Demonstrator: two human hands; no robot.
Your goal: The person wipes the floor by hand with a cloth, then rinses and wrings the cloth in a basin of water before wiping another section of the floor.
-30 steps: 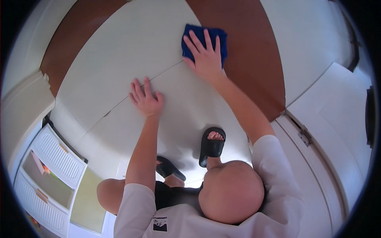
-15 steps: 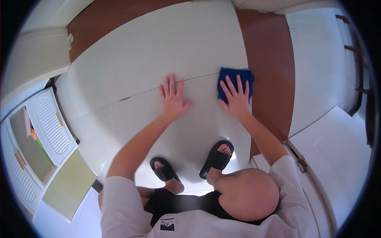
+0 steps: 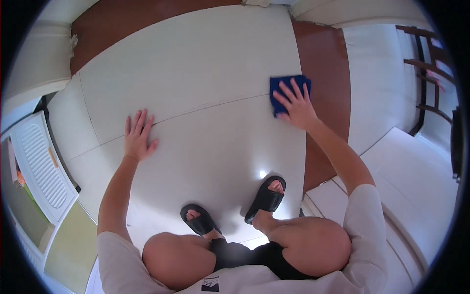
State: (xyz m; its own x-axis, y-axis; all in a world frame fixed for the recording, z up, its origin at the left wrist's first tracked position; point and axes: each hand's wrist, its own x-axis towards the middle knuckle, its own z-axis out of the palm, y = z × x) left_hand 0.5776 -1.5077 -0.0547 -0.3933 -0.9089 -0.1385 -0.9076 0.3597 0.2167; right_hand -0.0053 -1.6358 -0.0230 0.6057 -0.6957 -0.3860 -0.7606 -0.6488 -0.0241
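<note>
A dark blue folded cloth (image 3: 279, 99) lies on the pale tiled floor (image 3: 210, 132), next to a reddish-brown strip. My right hand (image 3: 296, 105) rests on top of it with fingers spread, covering its middle and lower right. Well to the left, my left hand (image 3: 138, 137) is spread on the bare tile near the seam, holding nothing.
Two black slippers (image 3: 199, 221) are on my feet below the hands. The brown border strip (image 3: 325, 88) runs along the right. A white louvred cabinet (image 3: 41, 166) stands at left, a white door panel (image 3: 406, 171) at right, and dark wooden chair parts (image 3: 426, 66) at far right.
My left hand has moved far to the left across the tile, away from the right one. My right hand stays on the cloth, its forearm now angled further right. The view has shifted slightly.
</note>
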